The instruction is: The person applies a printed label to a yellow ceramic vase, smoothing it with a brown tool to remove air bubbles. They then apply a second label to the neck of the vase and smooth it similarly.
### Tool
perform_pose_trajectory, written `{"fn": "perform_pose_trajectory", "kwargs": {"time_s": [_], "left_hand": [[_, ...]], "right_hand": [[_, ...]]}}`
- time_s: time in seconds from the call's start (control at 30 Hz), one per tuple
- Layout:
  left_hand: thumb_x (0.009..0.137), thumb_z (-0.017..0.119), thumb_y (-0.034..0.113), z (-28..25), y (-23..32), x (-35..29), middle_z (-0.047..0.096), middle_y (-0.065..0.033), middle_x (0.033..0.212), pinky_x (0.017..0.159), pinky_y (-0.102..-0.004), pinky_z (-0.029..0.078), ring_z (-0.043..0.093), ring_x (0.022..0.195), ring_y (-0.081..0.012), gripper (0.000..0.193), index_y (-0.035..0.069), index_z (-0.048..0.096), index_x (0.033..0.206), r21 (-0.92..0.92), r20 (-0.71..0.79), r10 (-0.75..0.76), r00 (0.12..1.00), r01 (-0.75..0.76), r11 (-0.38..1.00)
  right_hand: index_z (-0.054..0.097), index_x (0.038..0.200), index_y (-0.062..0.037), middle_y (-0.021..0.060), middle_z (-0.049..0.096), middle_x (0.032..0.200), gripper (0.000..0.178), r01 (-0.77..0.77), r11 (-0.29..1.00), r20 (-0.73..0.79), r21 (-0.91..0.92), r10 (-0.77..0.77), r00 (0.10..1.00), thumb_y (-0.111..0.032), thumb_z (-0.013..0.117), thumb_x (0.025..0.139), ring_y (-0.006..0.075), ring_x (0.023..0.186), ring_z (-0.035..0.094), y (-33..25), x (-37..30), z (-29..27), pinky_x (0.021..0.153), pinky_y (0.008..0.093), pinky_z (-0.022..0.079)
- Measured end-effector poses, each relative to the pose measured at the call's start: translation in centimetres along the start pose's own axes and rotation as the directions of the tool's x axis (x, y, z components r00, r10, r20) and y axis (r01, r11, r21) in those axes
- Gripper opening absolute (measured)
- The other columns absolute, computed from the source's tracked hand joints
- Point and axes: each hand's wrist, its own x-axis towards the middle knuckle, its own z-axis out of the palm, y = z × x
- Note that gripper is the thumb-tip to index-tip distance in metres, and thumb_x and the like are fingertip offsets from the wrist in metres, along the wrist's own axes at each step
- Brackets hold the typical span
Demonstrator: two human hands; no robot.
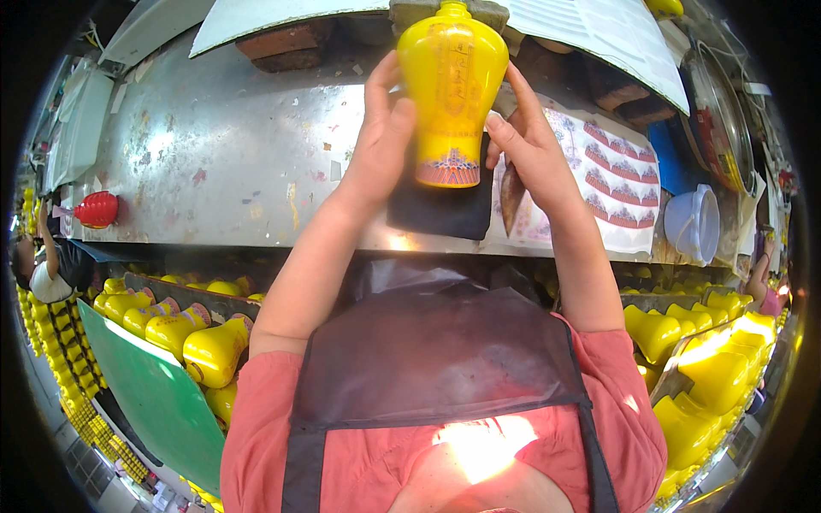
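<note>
A glossy yellow bottle (453,85), wide at the shoulder and narrow below, stands upright between my hands above the metal table. Red writing runs down its front, and a blue and red patterned band circles its foot. My left hand (380,141) has its palm and fingers against the bottle's left side. On the other side, my right hand (534,141) is curved against the bottle with the thumb in front. A brown, pointed, blade-like piece (511,201) sticks out below the right hand; whether that hand grips it is unclear. Below the bottle lies a black pad (440,214).
A sheet of printed decals (620,184) lies right of my right hand, near a white bucket (694,224). A red container (96,209) is at the table's left end. Bricks (286,43) prop a white panel. Yellow bottles (218,349) fill crates on both sides of me.
</note>
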Motion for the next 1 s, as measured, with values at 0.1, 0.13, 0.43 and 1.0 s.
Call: {"fn": "perform_pose_trajectory", "kwargs": {"time_s": [0.1,0.13,0.43,1.0], "left_hand": [[0.104,0.058,0.019,0.6,0.1,-0.1,0.037,-0.0149,0.156,0.114,-0.0390,0.042,0.048,0.138,-0.0258,0.071,0.009,0.019,0.162,0.099,-0.068,-0.032,0.997,0.039,0.994],[0.104,0.058,0.019,0.8,0.1,-0.2,0.038,-0.0148,0.155,0.114,-0.0384,0.042,0.048,0.138,-0.0254,0.070,0.008,0.020,0.162,0.096,-0.067,-0.027,0.997,0.034,0.995],[0.101,0.062,0.016,0.9,0.6,-0.3,0.042,-0.0159,0.152,0.111,-0.0397,0.046,0.049,0.136,-0.0264,0.069,0.005,0.026,0.160,0.030,-0.121,-0.049,0.992,0.053,0.998],[0.100,0.071,0.029,1.1,-0.5,-0.2,0.042,-0.0133,0.150,0.109,-0.0373,0.047,0.051,0.127,-0.0220,0.081,0.011,0.022,0.162,0.111,-0.095,-0.018,0.995,0.029,0.993]], "right_hand": [[0.023,0.165,-0.0046,0.0114,0.069,0.095,0.086,0.033,0.998,-0.029,-0.050,-0.034,0.999,-0.029,0.070,0.097,0.0105,0.067,0.064,0.4,0.0,0.9,0.063,0.0264,0.052],[0.025,0.165,-0.0037,0.0136,0.068,0.102,0.085,0.010,0.995,-0.048,-0.103,-0.015,0.999,-0.030,0.069,0.097,0.0125,0.076,0.066,0.5,0.0,1.2,0.070,0.0270,0.053],[0.025,0.163,-0.0004,0.0237,0.064,0.132,0.088,-0.027,0.999,-0.035,-0.040,0.026,0.999,-0.037,0.068,0.097,0.0270,0.116,0.066,0.8,0.7,0.9,0.099,0.0339,0.051],[0.022,0.164,-0.0001,0.0277,0.059,0.143,0.094,0.144,0.979,-0.095,-0.147,-0.159,0.983,-0.042,0.070,0.094,0.0348,0.131,0.061,1.4,1.0,1.8,0.107,0.0378,0.048]]}}
